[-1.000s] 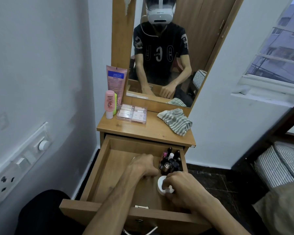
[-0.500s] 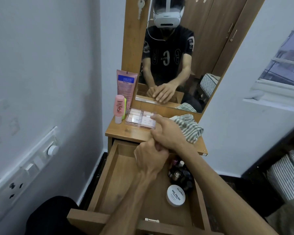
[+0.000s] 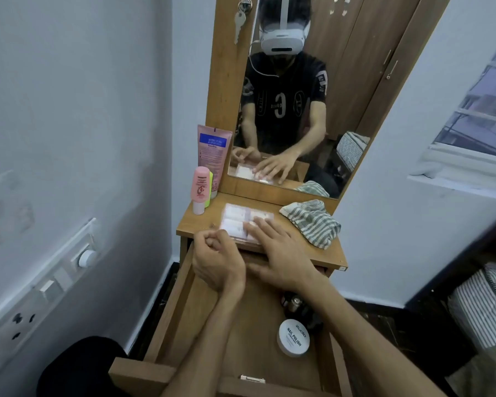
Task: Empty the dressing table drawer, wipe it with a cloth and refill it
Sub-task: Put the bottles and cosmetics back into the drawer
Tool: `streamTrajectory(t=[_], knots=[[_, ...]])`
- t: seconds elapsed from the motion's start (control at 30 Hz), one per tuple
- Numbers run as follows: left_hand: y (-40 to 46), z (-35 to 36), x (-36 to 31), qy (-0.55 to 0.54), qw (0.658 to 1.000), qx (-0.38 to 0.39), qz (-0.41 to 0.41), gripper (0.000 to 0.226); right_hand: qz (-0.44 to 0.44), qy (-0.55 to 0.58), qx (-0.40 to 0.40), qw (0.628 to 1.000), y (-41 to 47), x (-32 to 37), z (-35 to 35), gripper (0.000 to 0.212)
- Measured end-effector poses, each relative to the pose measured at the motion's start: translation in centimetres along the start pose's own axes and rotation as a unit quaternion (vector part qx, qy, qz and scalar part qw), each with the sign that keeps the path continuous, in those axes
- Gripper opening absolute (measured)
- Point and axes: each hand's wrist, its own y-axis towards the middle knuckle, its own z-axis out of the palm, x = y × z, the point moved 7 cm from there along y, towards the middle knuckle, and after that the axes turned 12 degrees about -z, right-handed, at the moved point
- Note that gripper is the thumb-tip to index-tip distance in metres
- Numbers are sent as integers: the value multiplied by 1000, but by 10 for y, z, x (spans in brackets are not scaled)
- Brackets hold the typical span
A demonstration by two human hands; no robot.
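The wooden drawer (image 3: 166,319) is pulled out below the dressing table top (image 3: 321,257). Inside, at the right, sit a white round "nail polish" jar (image 3: 293,337) and some dark small bottles (image 3: 295,304), partly hidden by my right forearm. A clear plastic box (image 3: 235,216) lies on the top. My right hand (image 3: 281,256) rests flat on its near right part, fingers straight. My left hand (image 3: 216,259) hovers at the box's near left corner with curled fingers; nothing shows in them. A striped cloth (image 3: 312,222) lies crumpled at the right of the top.
A pink tube (image 3: 214,150) and a small pink bottle (image 3: 200,187) stand at the back left against the mirror frame. A small white item (image 3: 251,378) lies at the drawer's front edge. A wall switchboard (image 3: 40,282) is to the left, striped bedding (image 3: 484,305) to the right.
Both hands left the drawer and rose to the table top. My right hand let go of the white jar and now lies flat on the clear box.
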Motion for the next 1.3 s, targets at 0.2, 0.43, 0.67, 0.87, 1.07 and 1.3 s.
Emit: streamTrajectory(t=[0.2,0.43,0.67,0.87,1.07,1.3], knots=[[22,-3,20,161,977,117,-78,16,-80,-81,-177,978,-62,17,-14,47],[17,-27,25,214,895,371,-128,25,-172,-82,-149,970,-95,68,9,39],[17,-17,58,311,840,426,-128,21,-145,-93,-24,985,-82,62,47,48],[17,6,77,376,823,414,-98,15,-123,-102,22,987,-77,46,61,51],[20,18,76,485,794,364,41,32,-104,-83,36,990,-78,27,69,53],[17,23,76,515,760,387,84,29,-81,-92,45,991,-72,25,72,49]])
